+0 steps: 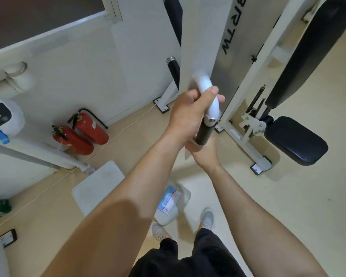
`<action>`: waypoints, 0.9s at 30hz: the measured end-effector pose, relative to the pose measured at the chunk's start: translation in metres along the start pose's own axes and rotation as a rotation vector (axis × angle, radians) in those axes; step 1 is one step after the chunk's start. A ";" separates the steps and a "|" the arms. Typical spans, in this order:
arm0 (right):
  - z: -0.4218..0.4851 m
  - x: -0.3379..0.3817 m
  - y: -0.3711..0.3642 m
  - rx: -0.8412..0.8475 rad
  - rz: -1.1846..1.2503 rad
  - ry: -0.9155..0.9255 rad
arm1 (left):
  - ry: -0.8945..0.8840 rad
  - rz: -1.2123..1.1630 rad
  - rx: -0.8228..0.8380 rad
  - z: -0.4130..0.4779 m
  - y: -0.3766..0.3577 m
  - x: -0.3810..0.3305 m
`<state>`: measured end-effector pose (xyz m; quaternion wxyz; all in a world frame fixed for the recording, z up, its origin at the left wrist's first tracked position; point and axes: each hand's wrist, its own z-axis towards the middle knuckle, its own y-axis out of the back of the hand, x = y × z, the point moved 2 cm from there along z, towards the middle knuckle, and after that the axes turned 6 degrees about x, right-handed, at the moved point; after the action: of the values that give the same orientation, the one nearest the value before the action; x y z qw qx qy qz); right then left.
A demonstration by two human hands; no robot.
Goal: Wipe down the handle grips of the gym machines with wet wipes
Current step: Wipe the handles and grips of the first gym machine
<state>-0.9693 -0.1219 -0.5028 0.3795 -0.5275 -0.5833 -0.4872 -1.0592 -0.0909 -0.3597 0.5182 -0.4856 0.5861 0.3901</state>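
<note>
A white curved machine arm (205, 84) ends in a chrome collar and a black handle grip (204, 131). My left hand (188, 112) grips the white bend just above the collar, thumb over the tube. My right hand (205, 151) is wrapped round the lower end of the black grip, with a white wet wipe (188, 153) between palm and grip; a corner of the wipe sticks out to the left. A wet wipe pack (171, 202) with a blue and white label lies on the floor below my arms.
The white machine frame (246, 80) with a black padded seat (296, 139) stands to the right. Two more black grips (173, 69) hang behind. Two red fire extinguishers (82, 134) lie by the wall at left, near a white mat (97, 186) and a cable.
</note>
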 end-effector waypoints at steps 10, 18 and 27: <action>-0.028 0.100 0.022 -0.115 0.165 0.259 | 0.021 -0.009 -0.001 -0.002 -0.007 0.004; 0.000 0.021 0.009 -0.079 0.022 0.053 | 0.014 0.065 -0.094 0.000 -0.011 0.001; -0.015 0.061 0.027 -0.012 -0.005 0.147 | 0.004 0.087 -0.111 -0.008 -0.014 0.001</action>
<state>-0.9529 -0.1223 -0.4365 0.4169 -0.4911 -0.5521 -0.5294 -1.0471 -0.1014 -0.3584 0.4717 -0.4885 0.5851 0.4433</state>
